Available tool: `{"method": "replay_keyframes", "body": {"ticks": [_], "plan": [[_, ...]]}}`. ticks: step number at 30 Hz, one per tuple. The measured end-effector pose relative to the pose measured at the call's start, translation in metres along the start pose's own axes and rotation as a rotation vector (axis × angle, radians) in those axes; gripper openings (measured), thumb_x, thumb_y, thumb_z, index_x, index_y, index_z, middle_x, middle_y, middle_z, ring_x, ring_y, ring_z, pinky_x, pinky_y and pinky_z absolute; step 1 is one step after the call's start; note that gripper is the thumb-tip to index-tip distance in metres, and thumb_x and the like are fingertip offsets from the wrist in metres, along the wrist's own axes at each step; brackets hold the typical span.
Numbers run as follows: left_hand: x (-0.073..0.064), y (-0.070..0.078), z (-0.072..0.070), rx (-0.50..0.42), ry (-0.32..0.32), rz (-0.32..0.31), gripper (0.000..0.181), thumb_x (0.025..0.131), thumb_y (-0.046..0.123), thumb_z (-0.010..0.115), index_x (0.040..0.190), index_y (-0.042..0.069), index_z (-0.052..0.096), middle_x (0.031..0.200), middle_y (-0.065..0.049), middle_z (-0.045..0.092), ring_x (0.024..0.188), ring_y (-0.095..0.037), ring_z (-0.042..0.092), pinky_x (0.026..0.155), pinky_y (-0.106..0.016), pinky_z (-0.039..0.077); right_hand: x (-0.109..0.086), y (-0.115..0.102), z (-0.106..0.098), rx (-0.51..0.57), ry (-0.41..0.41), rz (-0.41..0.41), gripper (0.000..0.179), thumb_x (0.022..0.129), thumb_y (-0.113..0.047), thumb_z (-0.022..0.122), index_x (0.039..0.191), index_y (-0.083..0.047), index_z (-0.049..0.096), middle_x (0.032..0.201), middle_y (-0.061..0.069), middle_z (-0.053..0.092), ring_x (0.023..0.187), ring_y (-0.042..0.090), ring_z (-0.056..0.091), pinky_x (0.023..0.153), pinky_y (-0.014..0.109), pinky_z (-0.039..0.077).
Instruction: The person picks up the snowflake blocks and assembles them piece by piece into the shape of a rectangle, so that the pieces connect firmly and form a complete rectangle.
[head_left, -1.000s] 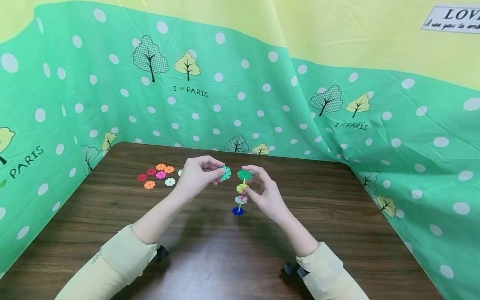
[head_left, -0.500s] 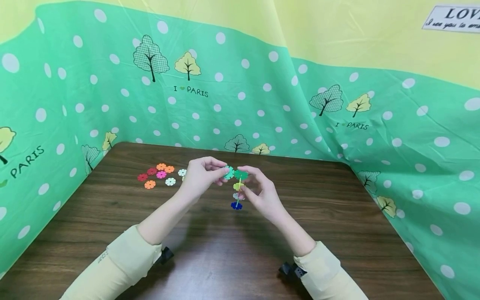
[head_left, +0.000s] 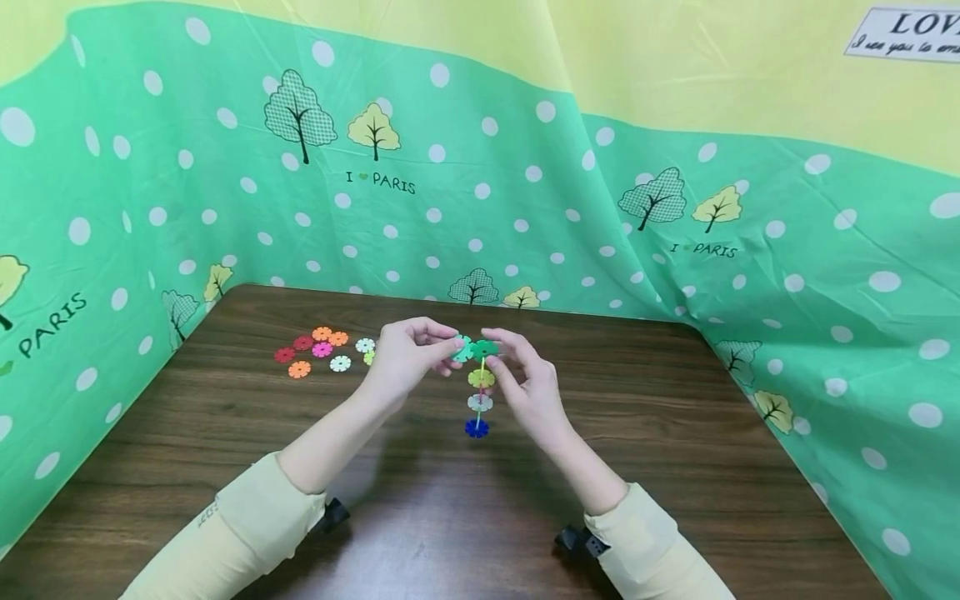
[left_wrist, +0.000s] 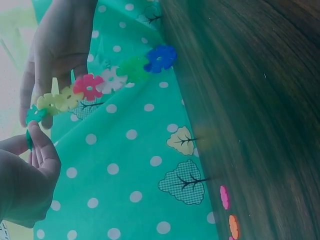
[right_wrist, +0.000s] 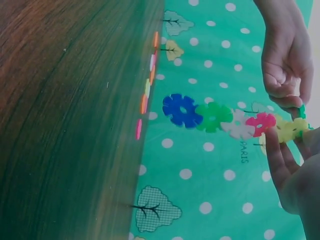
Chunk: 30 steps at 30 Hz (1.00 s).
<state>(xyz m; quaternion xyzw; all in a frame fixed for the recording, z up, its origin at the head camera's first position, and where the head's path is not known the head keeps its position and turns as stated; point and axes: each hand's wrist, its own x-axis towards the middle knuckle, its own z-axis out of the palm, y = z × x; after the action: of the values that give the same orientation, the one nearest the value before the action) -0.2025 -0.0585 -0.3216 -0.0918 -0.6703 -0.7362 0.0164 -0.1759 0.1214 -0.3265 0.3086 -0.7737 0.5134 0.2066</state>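
My left hand (head_left: pixel 401 362) pinches a green flower-shaped disc (head_left: pixel 463 349) between thumb and fingers. Against it sits the darker green top disc (head_left: pixel 484 349) of a hanging chain of interlocked discs, which my right hand (head_left: pixel 534 392) holds by thumb and fingertips. Down the chain come yellow discs (left_wrist: pixel 67 99), a pink disc (left_wrist: pixel 88 87), a white disc (head_left: pixel 480 402), a light green disc (right_wrist: pixel 214 117) and, lowest, a blue disc (head_left: pixel 476 428). The chain hangs above the table. Fingers partly hide where the two green discs meet.
On the dark wooden table (head_left: pixel 420 517), loose discs lie left of my left hand: orange (head_left: pixel 299 369), red (head_left: pixel 284 355), pink (head_left: pixel 322 350) and white (head_left: pixel 341 363) ones, several in all. A polka-dotted green curtain (head_left: pixel 465 217) surrounds the far and side edges.
My left hand has moved right, bringing its green disc from apart to against the chain's top disc. The right hand has shifted slightly left, its thumb now higher, near the top disc.
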Motion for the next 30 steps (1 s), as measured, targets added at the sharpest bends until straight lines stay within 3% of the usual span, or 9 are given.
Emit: {"method": "replay_keyframes", "body": {"ticks": [4,11,18,24,30], "plan": [[-0.002,0.002,0.001,-0.026,0.001,-0.004,0.018,0.082,0.003,0.071,0.096,-0.008,0.066,0.078,-0.013,0.071,0.06,-0.016,0.067,0.058,-0.03,0.056,0.0,0.001,0.001,-0.062,0.047,0.014,0.018,0.088,0.006,0.06,0.105,0.007,0.055,0.09,0.022,0.07,0.066,0.031,0.067,0.052,0.028,0.055],[-0.005,0.002,0.001,-0.032,0.001,-0.006,0.017,0.083,0.002,0.07,0.096,-0.007,0.065,0.079,-0.014,0.071,0.061,-0.016,0.068,0.062,-0.034,0.057,-0.001,0.028,0.003,-0.165,0.104,-0.051,0.009,0.084,0.0,0.068,0.093,-0.002,0.067,0.096,0.014,0.072,0.07,0.023,0.066,0.051,0.016,0.048],[-0.006,-0.001,0.002,-0.055,0.007,0.008,0.015,0.083,0.002,0.07,0.095,-0.007,0.065,0.079,-0.013,0.07,0.061,-0.017,0.068,0.061,-0.033,0.057,-0.001,0.032,0.002,-0.149,0.098,-0.111,0.005,0.087,-0.009,0.067,0.091,-0.008,0.067,0.099,0.007,0.073,0.064,0.01,0.062,0.05,0.015,0.047],[-0.01,0.0,0.005,-0.074,0.032,-0.01,0.016,0.083,0.001,0.07,0.095,-0.008,0.066,0.081,-0.013,0.071,0.06,-0.015,0.068,0.054,-0.025,0.054,-0.002,0.029,0.003,-0.147,0.098,-0.127,0.004,0.088,-0.008,0.066,0.091,-0.007,0.067,0.098,0.008,0.073,0.059,0.013,0.059,0.049,0.015,0.044],[-0.011,-0.001,0.007,-0.07,0.039,-0.011,0.015,0.083,0.002,0.07,0.094,-0.007,0.066,0.081,-0.012,0.07,0.059,-0.014,0.067,0.054,-0.025,0.054,-0.002,0.028,0.004,-0.135,0.102,-0.128,0.004,0.086,-0.005,0.067,0.09,-0.006,0.067,0.098,0.009,0.073,0.058,0.01,0.056,0.046,0.015,0.041]]}}
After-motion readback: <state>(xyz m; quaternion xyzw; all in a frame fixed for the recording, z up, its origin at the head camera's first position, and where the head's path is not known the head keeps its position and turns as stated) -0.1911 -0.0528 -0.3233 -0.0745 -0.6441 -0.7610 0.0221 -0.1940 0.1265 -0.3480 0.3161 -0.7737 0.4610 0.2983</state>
